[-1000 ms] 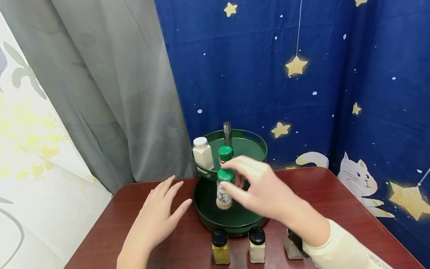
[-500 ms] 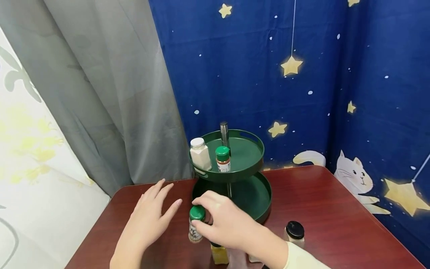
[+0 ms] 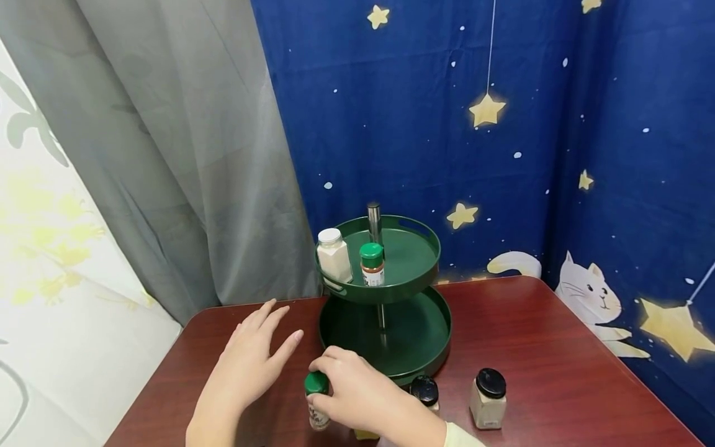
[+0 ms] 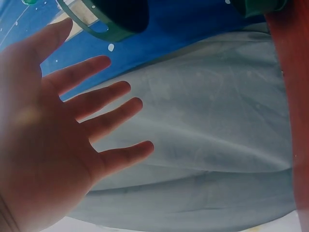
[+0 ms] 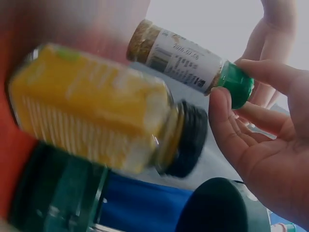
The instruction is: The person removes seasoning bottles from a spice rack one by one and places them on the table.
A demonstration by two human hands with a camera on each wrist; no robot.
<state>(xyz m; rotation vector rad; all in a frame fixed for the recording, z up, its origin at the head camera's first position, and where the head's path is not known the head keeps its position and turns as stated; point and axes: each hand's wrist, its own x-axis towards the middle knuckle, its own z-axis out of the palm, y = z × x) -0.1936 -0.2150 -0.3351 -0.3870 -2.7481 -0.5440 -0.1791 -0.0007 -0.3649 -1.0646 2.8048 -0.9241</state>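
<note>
My right hand (image 3: 357, 391) pinches a spice jar (image 5: 176, 58) by its green cap between thumb and fingers, low over the front of the table. The jar is clear, with a white printed label and brownish contents. Close by in the right wrist view is a yellow-filled jar (image 5: 91, 108) with a black lid; in the head view my right hand hides most of it. My left hand (image 3: 246, 360) hovers over the table at the left, fingers spread, holding nothing. In the left wrist view, its palm (image 4: 48, 140) shows bare.
A two-tier green rack (image 3: 391, 366) stands mid-table. Its upper tray holds a white-capped jar (image 3: 335, 261) and a green-capped jar (image 3: 372, 266). Two black-lidded jars stand in front, one partly behind my right arm (image 3: 426, 391), the other farther right (image 3: 488, 400). Curtains hang behind.
My right hand has carried the green-capped spice jar from the rack's lower tray leftward and down toward the front of the table. My left hand has barely moved.
</note>
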